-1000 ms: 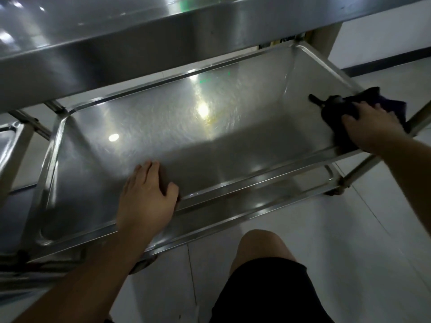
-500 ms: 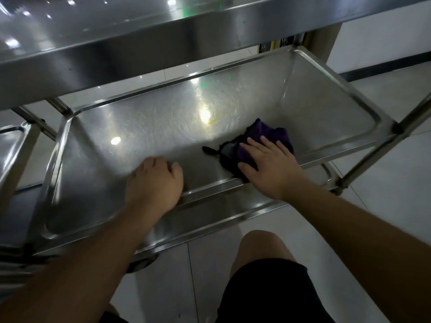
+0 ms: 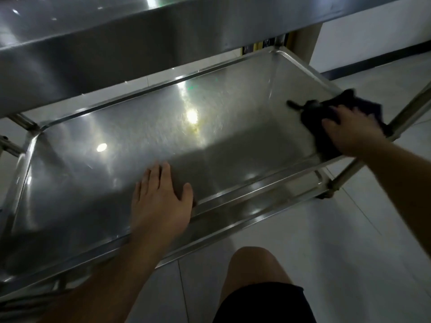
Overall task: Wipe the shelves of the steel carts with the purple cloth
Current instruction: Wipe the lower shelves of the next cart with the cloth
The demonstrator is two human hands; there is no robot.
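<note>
The steel cart's lower shelf (image 3: 144, 136) is a shallow tray with a raised rim, seen from above. A dark purple cloth (image 3: 326, 113) lies bunched at the shelf's right end, partly draped over the rim. My right hand (image 3: 349, 131) presses flat on the cloth with fingers spread; it is blurred. My left hand (image 3: 161, 197) rests palm down on the shelf by its near rim, fingers straight, thumb at the rim's edge.
The cart's upper shelf (image 3: 116, 50) overhangs the far half of the view. A steel post (image 3: 408, 113) rises at the right corner. Another cart's shelf edge (image 3: 9, 145) shows at far left. My bare knee (image 3: 254, 271) is over the pale tiled floor (image 3: 361, 241).
My right hand swept the cloth from the right end to the shelf's middle and back to the right end. My left hand's fingers went from curled to straight, staying at the near rim.
</note>
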